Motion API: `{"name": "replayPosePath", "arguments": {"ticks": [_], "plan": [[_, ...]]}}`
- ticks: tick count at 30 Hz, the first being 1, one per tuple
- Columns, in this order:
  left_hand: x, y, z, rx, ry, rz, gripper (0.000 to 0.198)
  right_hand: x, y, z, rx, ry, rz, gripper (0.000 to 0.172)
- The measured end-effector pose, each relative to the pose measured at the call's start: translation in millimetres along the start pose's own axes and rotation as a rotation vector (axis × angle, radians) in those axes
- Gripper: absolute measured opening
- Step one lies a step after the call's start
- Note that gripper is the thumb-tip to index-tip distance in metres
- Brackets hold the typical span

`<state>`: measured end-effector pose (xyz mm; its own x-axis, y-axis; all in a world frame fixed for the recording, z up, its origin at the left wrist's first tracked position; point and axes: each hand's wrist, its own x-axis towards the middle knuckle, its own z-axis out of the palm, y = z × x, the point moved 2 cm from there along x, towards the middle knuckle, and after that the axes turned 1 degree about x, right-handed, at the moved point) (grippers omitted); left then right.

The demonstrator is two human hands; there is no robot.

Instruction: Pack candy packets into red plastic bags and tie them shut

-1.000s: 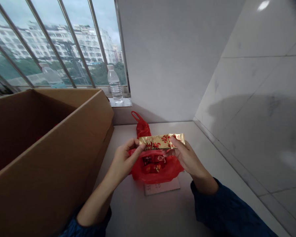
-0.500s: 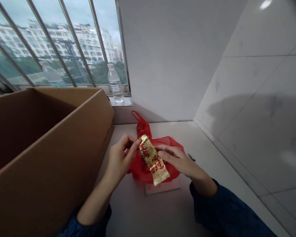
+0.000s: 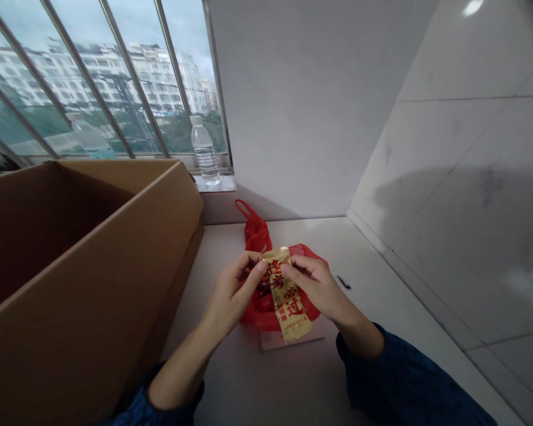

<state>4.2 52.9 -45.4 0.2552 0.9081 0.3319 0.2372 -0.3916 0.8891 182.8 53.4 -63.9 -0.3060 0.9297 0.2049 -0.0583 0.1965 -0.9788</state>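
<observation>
A gold foil packet (image 3: 286,296) printed with red characters and the words "GOOD LUCK" hangs upright over a red plastic bag (image 3: 256,235). My left hand (image 3: 233,290) and my right hand (image 3: 315,287) pinch its top end from either side, their fingertips almost meeting. Red-wrapped sweets show faintly through the bag, partly hidden behind the packet. Under the bag lies a pale pink card (image 3: 292,342), its lower edge showing.
A large open cardboard box (image 3: 93,236) stands at the left on the white counter (image 3: 257,378). A water bottle (image 3: 204,151) sits on the barred window's sill. A small black object (image 3: 343,281) lies right of the bag, before a tiled wall (image 3: 453,195).
The packet has swung from lying crosswise to hanging upright, with its printed face showing. My hands have drawn closer together at its top end.
</observation>
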Motion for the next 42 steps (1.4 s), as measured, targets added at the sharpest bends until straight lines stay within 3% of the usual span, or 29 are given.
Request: {"name": "replayPosePath", "arguments": {"ticks": [4,11,20,42], "plan": [[2,-1,2.6,-0.079,-0.03,-0.061,0.021,0,-1,-2,0.065,0.034,-0.007,0.024],[4,1,3.4,-0.165,-0.043,-0.116,0.02,3,7,-6,0.099,0.091,0.045,0.044],[4,3,4.0,-0.16,-0.073,-0.115,0.021,3,10,-7,0.234,0.06,0.029,0.037],[4,-1,4.0,-0.176,-0.122,-0.141,0.027,3,7,-7,0.197,0.058,0.022,0.032]]}}
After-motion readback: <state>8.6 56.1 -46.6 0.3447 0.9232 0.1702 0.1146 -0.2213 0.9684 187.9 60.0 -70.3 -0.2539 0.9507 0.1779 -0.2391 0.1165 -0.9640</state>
